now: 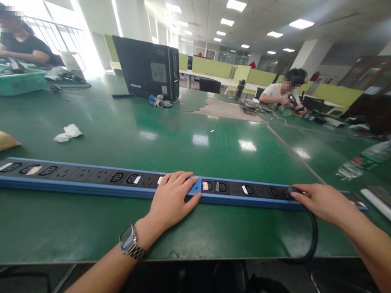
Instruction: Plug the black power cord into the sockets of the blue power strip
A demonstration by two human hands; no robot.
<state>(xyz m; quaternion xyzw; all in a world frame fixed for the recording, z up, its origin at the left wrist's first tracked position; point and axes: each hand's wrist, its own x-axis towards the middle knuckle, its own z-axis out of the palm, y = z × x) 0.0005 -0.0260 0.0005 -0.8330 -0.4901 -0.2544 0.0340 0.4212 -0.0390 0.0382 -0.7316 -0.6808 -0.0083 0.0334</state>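
A long blue and black power strip (98, 176) with rows of sockets lies across the green table, several white labels stuck along its face. My left hand (175, 193) rests flat over its middle, fingers stretched across the sockets beside a blue section. Toward the strip's right end, my right hand (320, 201) pinches a black plug (292, 191) at one of the sockets. Whether the plug is fully seated cannot be made out. From it a thick black cable (314, 236) loops down over the table's front edge.
A black computer case (147, 69) stands at the back, gloves (160, 101) beside it. Crumpled tissue (68, 133) lies left; a plastic bottle (372, 156) lies right. A green basket (18, 82) sits far left. Two people work across the table, near the left and right sides.
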